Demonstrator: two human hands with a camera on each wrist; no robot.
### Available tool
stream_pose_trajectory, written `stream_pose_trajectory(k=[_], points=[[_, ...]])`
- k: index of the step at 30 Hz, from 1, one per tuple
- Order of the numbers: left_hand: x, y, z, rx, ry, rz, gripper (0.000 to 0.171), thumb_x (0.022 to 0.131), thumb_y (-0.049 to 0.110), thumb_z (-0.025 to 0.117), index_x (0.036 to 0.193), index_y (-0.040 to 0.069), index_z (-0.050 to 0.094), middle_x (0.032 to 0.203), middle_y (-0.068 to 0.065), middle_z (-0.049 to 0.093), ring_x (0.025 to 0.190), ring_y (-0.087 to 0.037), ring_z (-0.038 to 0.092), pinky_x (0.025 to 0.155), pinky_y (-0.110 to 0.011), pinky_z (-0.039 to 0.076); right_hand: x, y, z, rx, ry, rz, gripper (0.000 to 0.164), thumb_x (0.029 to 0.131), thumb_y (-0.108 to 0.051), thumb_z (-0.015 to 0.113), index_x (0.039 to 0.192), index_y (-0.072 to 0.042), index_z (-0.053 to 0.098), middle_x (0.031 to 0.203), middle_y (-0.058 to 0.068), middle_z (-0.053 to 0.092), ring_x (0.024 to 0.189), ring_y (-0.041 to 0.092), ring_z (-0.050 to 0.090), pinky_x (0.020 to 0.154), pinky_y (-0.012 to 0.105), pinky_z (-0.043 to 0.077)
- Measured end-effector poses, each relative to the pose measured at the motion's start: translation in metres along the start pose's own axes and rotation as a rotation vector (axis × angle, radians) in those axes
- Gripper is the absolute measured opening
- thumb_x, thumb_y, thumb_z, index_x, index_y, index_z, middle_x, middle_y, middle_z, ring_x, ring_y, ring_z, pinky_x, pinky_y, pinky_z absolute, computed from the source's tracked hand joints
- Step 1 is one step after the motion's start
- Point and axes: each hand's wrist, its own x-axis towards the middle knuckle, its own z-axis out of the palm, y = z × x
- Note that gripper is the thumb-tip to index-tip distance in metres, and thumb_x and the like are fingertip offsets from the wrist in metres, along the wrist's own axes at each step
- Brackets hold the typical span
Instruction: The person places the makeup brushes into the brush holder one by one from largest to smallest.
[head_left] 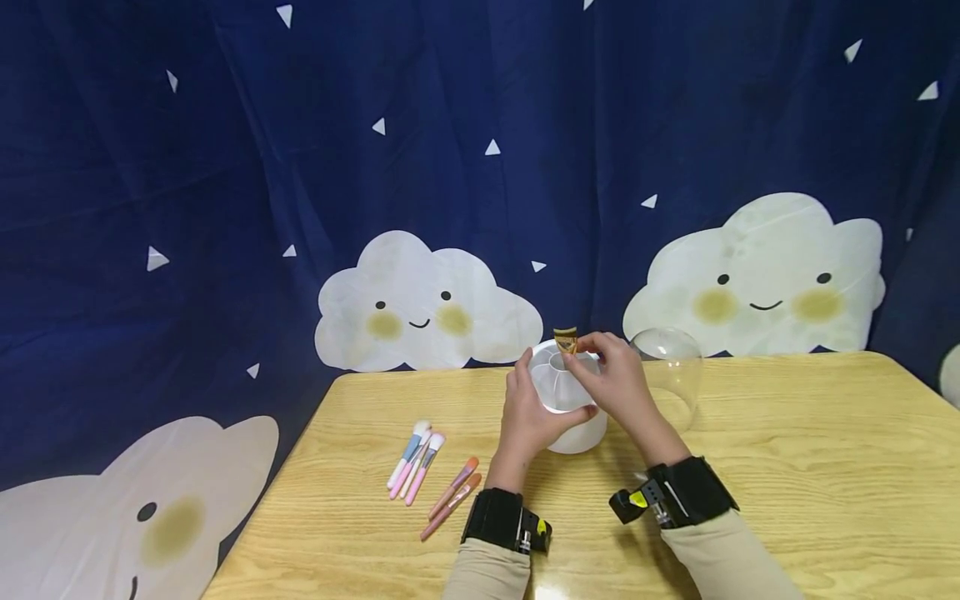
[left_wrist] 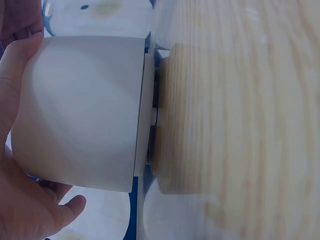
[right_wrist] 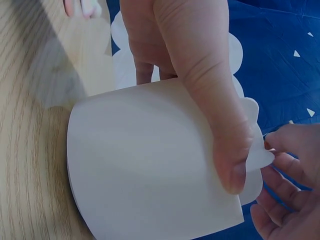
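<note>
Though partly hidden, indistinct gold item (head_left: 566,339) in the pinch of right hand (head_left: 619,383), left hand (head_left: 531,418) around white holder (left_wrist: 82,112).

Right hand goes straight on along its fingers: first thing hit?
Likely the holder, whose scalloped top sits right by the right hand, which pinches the gold piece; depth is unclear, they may already touch.

Head camera is looking forward and down, well back, over the pale wood-grain tabletop (head_left: 795,467) to the dark-blue cloud-printed cloth backdrop (head_left: 450,183). Left-wrist camera (head_left: 539,533) is facing the white cylindrical container (left_wrist: 82,110) close up, tabletop running at right; right-wrist camera (head_left: 627,505) equally near, tabletop running at left. All three views are sharing the container.
</note>
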Motion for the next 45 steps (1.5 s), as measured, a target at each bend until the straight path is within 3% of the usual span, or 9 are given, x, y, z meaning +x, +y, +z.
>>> stream_pose_trajectory(k=[16,22,34,45], points=[[0.001,0.000,-0.001,0.006,0.007,0.004,0.123,0.065,0.051,0.092,0.159,0.016,0.022,0.148,-0.016,0.041,0.123,-0.028,0.053,0.099,-0.043,0.050,0.001,0.002,-0.001,-0.036,-0.044,0.017,0.023,0.089,-0.014,0.077,0.096,0.007,0.070,0.102,0.022,0.067,0.095,0.037,0.062,0.081,0.048,0.052],[0.000,-0.002,0.000,0.001,0.007,-0.005,0.123,0.064,0.051,0.092,0.160,0.018,0.022,0.148,-0.015,0.041,0.122,-0.027,0.053,0.098,-0.043,0.050,-0.001,0.001,-0.001,0.008,-0.078,0.051,0.022,0.090,-0.016,0.077,0.096,0.005,0.070,0.104,0.023,0.067,0.098,0.037,0.063,0.088,0.054,0.053],[-0.006,0.000,-0.002,-0.012,0.000,-0.015,0.123,0.065,0.053,0.091,0.160,0.017,0.022,0.150,-0.015,0.040,0.124,-0.027,0.052,0.099,-0.044,0.050,-0.005,0.000,-0.002,0.037,-0.105,0.076,0.021,0.091,-0.014,0.075,0.102,0.005,0.072,0.108,0.022,0.066,0.105,0.039,0.063,0.093,0.057,0.053],[-0.002,0.000,-0.002,0.007,-0.001,0.009,0.127,0.064,0.056,0.092,0.161,0.017,0.020,0.152,-0.013,0.038,0.131,-0.027,0.048,0.104,-0.046,0.047,0.001,-0.006,-0.015,0.061,-0.091,0.061,0.026,0.094,-0.013,0.071,0.111,0.006,0.067,0.112,0.024,0.065,0.108,0.042,0.064,0.090,0.056,0.055]])
